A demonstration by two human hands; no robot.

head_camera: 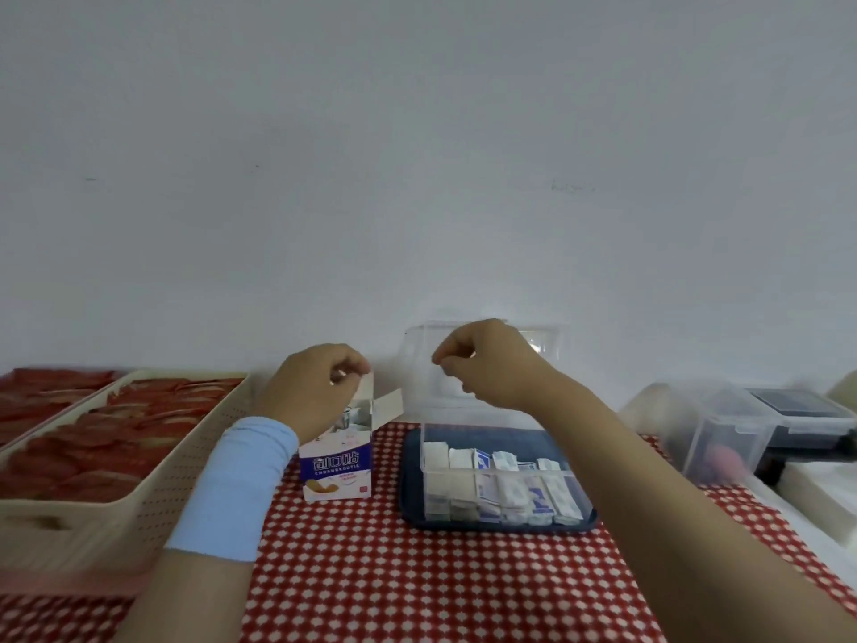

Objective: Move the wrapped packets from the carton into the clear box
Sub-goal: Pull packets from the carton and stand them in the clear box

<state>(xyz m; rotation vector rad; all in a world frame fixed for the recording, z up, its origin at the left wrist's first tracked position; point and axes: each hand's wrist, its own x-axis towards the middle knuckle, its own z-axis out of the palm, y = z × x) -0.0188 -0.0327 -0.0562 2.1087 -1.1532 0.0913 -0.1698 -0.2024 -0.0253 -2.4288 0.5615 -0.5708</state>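
Purple-white carton; red-checked cloth

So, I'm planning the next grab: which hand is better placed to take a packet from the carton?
Probably the left hand: it is at the open top of the carton, while the right hand is off over the clear box.

clear box open-topped, basket beside carton

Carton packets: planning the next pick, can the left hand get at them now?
Probably yes: the left hand is at the open top of the carton, flaps folded back, and packets show inside with nothing over them.
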